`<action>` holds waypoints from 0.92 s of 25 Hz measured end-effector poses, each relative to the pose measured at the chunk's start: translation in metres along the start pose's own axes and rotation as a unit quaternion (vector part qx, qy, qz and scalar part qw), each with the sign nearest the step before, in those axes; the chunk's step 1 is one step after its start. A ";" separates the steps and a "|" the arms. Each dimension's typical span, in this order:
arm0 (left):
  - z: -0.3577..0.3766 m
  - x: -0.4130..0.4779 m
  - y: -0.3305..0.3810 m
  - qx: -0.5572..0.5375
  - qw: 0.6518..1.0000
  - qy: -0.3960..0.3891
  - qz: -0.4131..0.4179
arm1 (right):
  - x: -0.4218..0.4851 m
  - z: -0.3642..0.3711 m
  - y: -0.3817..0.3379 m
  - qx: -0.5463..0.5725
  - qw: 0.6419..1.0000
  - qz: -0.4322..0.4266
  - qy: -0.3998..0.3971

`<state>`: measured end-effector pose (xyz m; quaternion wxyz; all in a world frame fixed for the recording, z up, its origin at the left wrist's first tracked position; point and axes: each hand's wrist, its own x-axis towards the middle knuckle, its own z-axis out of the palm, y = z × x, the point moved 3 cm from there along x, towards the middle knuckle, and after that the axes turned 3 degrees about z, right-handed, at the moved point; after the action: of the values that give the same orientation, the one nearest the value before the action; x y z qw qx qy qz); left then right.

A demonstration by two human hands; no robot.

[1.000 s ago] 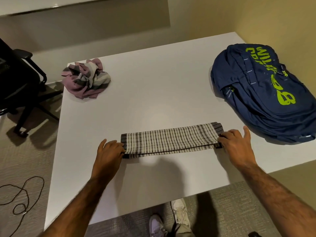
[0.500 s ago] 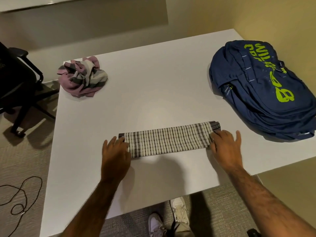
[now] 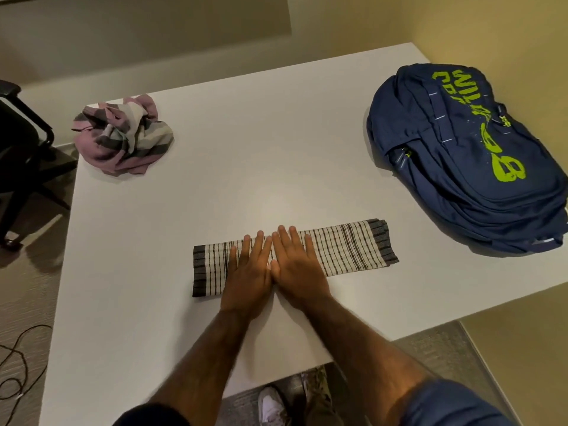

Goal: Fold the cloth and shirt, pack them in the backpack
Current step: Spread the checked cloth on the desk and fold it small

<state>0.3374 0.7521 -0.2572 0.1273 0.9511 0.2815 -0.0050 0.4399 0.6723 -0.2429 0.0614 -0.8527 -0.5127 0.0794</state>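
A checked cloth (image 3: 347,247), white with dark lines and grey ends, lies folded into a long narrow strip near the front of the white table (image 3: 246,149). My left hand (image 3: 249,269) and my right hand (image 3: 296,265) rest flat side by side on the strip's middle, fingers straight and pressing down. A crumpled shirt (image 3: 123,135) with pink, grey and white stripes sits at the table's far left corner. A navy backpack (image 3: 467,155) with lime-green lettering lies on its side at the right, its zips looking closed.
A black office chair (image 3: 18,155) stands off the table's left side. A dark cable (image 3: 15,364) loops on the carpet at lower left. My shoes (image 3: 276,407) show under the table's front edge. A yellow wall runs close behind the backpack.
Both hands slid inward from the two ends of the strip and now meet flat on its middle. The view shifted slightly.
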 end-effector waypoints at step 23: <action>-0.007 -0.007 -0.070 0.019 0.999 0.008 -0.049 | -0.010 -0.022 0.150 -0.049 0.990 0.119 -0.056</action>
<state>0.2936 0.8073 -0.2665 0.1063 0.9384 0.3286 -0.0096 0.5690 0.5932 -0.2482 -0.0189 -0.9039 -0.4135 0.1083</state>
